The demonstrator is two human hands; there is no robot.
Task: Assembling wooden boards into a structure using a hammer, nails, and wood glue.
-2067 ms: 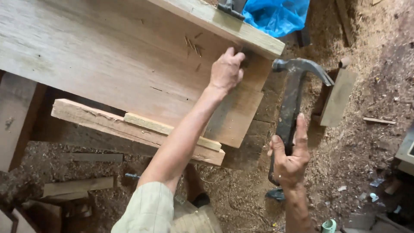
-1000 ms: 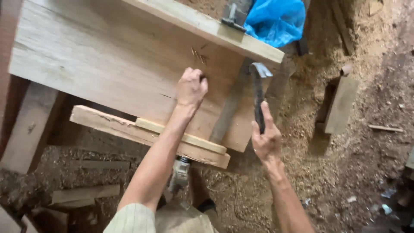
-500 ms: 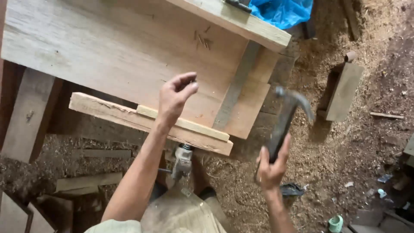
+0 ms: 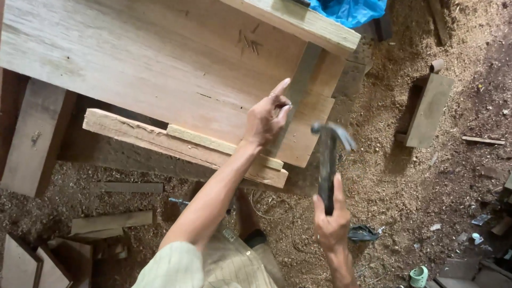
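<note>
My left hand (image 4: 265,116) reaches over the near right corner of a large pale wooden panel (image 4: 149,64). Its thumb and fingers are pinched together beside a grey slat (image 4: 298,80) and the index finger points up. Anything between the fingertips is too small to see. My right hand (image 4: 332,220) grips the dark handle of a claw hammer (image 4: 327,160). The hammer stands upright just right of the panel's corner, its head level with my left wrist. A few loose nails (image 4: 248,44) lie on the panel, further up.
A rough timber strip with a thinner lath on it (image 4: 181,145) runs under the panel's near edge. A blue plastic bag (image 4: 349,10) is at the top, a wooden block (image 4: 430,109) lies at right, and offcuts (image 4: 112,223) lie on the sawdust floor.
My left hand came down from the nails to the panel's near corner and pinched its fingers. My right hand lowered the hammer from the slat, then brought it upright beside the corner.
</note>
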